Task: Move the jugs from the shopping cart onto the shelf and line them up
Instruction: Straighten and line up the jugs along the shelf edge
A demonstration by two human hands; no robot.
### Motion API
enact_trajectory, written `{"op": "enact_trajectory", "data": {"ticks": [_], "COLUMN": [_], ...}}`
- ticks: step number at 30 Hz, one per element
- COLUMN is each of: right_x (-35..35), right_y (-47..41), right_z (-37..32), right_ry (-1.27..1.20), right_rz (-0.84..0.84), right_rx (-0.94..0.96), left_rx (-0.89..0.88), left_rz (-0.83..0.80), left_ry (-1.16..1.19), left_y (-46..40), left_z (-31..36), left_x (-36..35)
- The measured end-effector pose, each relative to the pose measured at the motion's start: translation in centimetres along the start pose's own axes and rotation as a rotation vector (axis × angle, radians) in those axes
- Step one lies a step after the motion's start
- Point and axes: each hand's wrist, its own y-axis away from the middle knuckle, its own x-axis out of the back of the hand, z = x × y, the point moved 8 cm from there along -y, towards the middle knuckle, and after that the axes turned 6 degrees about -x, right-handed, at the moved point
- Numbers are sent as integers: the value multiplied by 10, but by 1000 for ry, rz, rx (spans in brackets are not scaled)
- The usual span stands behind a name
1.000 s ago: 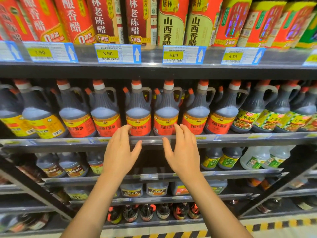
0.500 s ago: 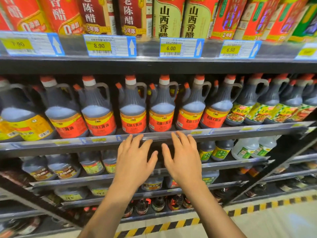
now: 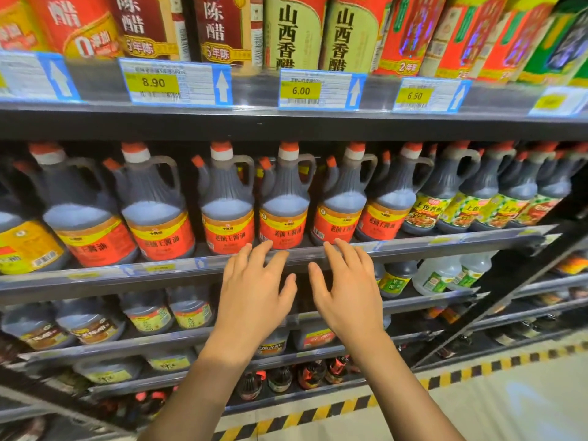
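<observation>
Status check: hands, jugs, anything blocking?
Left hand and right hand open, empty, at the shelf edge. Red-label jugs lined up upright. Nothing blocking.

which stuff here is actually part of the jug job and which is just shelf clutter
Part of the job:
- red-label jugs in the middle shelf row
- middle shelf, front edge
- left hand and right hand, both open, holding nothing

Just there:
- green-label jugs to the right
- vinegar bottles above
- price tags
- clear jugs below

It was a supermarket aisle — tiered shelves packed with labelled sauce jugs, yellow price tags clipped along the edges — hazard-striped tape on the floor.
</observation>
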Motion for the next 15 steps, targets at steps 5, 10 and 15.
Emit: {"op": "enact_trajectory", "data": {"ticks": [5, 10, 15], "right_x": [5, 20, 35], "right_y": [-7, -23, -38], "right_z": [19, 53, 93], "right_ry": [-51, -74, -88], "right_rz": [-7, -15, -28], "right_rx": [33, 53, 47], "left_rx": [6, 11, 42], "left_rz": [39, 47, 87], "left_ry": [-6, -26, -31], "left_y": [-11, -25, -39], "left_z": [26, 57, 82], "left_x": [-6, -14, -19]}}
